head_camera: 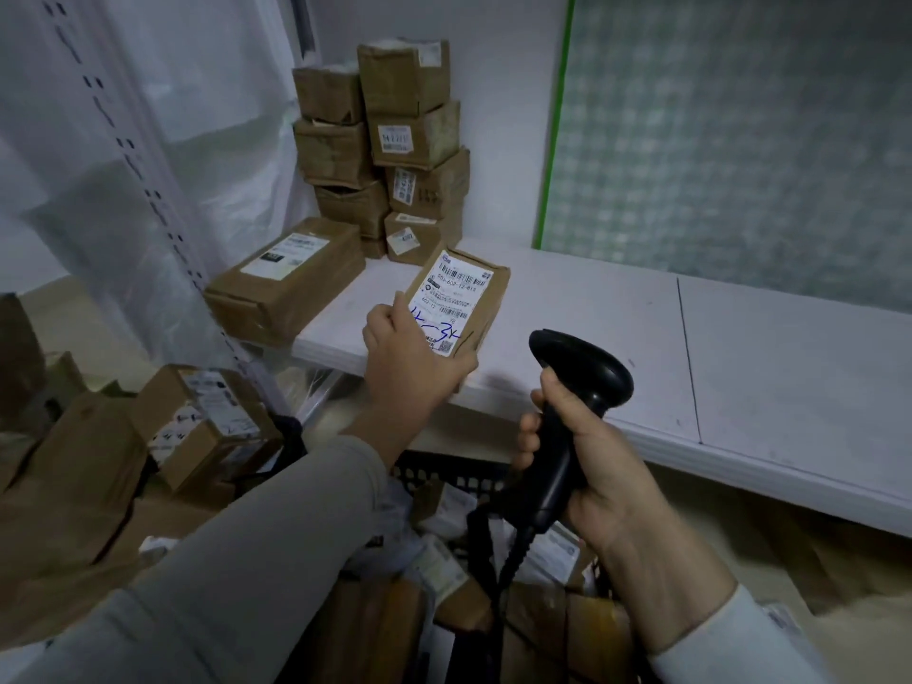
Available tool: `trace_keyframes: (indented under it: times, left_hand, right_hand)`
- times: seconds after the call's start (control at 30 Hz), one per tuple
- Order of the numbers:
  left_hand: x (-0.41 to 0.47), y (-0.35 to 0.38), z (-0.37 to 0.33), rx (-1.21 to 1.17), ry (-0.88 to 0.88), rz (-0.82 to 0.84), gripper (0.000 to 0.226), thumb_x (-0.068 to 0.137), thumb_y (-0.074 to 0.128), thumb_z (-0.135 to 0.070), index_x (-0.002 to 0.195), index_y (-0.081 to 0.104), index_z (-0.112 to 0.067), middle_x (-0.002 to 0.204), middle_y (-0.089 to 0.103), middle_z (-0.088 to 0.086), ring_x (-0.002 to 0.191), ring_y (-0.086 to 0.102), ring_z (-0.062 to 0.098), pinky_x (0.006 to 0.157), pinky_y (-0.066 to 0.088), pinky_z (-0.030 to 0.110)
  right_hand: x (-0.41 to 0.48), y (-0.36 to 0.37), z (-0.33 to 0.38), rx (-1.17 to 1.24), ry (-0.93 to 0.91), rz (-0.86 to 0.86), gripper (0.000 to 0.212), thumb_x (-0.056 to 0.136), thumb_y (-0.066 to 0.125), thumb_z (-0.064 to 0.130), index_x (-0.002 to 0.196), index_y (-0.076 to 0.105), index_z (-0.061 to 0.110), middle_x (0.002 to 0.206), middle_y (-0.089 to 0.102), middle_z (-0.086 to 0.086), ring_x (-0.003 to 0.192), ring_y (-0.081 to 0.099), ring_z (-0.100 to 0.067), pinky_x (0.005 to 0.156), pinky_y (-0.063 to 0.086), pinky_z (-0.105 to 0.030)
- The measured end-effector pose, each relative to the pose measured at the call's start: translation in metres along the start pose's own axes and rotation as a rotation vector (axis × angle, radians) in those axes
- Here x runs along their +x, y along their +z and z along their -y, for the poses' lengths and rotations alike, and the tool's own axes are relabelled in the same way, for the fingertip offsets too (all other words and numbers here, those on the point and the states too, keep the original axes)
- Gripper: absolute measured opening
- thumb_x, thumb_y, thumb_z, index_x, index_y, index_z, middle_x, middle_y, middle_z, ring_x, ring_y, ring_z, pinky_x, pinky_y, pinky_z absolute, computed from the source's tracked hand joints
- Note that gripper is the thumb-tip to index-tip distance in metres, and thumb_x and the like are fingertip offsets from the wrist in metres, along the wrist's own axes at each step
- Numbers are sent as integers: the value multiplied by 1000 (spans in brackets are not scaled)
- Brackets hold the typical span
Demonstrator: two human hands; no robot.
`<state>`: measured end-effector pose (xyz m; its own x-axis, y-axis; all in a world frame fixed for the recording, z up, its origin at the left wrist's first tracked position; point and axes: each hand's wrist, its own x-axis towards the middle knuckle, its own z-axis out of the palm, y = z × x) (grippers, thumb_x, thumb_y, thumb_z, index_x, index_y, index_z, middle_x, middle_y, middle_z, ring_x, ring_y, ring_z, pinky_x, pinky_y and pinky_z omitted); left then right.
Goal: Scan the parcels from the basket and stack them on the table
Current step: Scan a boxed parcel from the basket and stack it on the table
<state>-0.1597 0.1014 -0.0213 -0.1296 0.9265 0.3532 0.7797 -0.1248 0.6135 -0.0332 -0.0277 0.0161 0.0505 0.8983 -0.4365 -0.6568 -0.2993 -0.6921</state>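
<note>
The left hand (412, 360) gripped the parcel's (461, 301) lower end, holding it over the table (740, 348) edge, label up. It looked light and stiff. The right hand (587, 466) clenched the scanner (572, 402) just beside.

Back in the corner, a white wall (503, 91) filled the gap. To its right stood a big panel (740, 140) with a pale checked pattern, all blurred, and a green strip (555, 140) ran down its left edge. Over on the left, a white upright (153, 199) punched with paired slots slanted across the view, cloudy plastic sheeting (222, 106) hanging behind it. Up top, a grey bar (305, 22) stood vertical. Low on the right lay crumpled tan material (789, 575), too blurred to identify.
</note>
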Motion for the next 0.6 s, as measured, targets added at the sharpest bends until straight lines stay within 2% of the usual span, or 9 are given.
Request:
trace_keyframes:
  times: [0.17, 0.33, 0.4, 0.47, 0.53, 0.6]
  left_hand:
    - [60, 41, -8, 14, -48, 109, 93, 64, 78, -48, 138, 34, -12, 131, 36, 12, 123, 36, 31, 96, 37, 37]
    - [103, 80, -6, 38, -47, 86, 93, 70, 72, -58, 138, 34, -8, 131, 38, 16, 123, 37, 33, 98, 37, 40]
    - [119, 91, -6, 24, -23, 90, 87, 74, 68, -58, 139, 36, -9, 139, 32, 19, 128, 32, 35, 103, 36, 43]
    - [129, 100, -2, 43, 85, 43, 80, 77, 68, -55, 137, 43, -9, 145, 25, 24, 133, 27, 41, 108, 32, 49]
    - [127, 108, 11, 160, 335, -123, 64, 76, 70, -48, 121, 58, -4, 135, 41, 29, 123, 40, 46, 101, 39, 52]
    - [113, 113, 29, 221, 577, -201, 48, 74, 75, -29, 110, 63, 0, 116, 56, 26, 105, 55, 44, 87, 49, 49]
  right_hand:
    - [52, -2, 31, -4, -16, -19, 31, 62, 75, 31, 77, 57, 10, 58, 54, -6, 41, 47, -14, 39, 42, -21]
    - [98, 1, 49, -46, 1, 29, 28, 62, 75, 27, 75, 58, 9, 58, 55, -7, 42, 47, -14, 40, 42, -21]
    - [114, 2, 52, -58, 13, 37, 27, 63, 75, 27, 76, 58, 10, 58, 55, -7, 43, 47, -15, 41, 42, -21]
    - [128, 3, 53, -61, 25, 35, 28, 62, 75, 28, 76, 59, 10, 58, 56, -7, 43, 48, -15, 42, 42, -22]
    - [141, 3, 52, -62, 35, 40, 27, 62, 75, 28, 76, 60, 9, 58, 56, -7, 44, 48, -15, 43, 43, -23]
    - [152, 1, 52, -66, 43, 50, 28, 62, 75, 28, 76, 61, 9, 59, 57, -7, 45, 49, -16, 44, 43, -23]
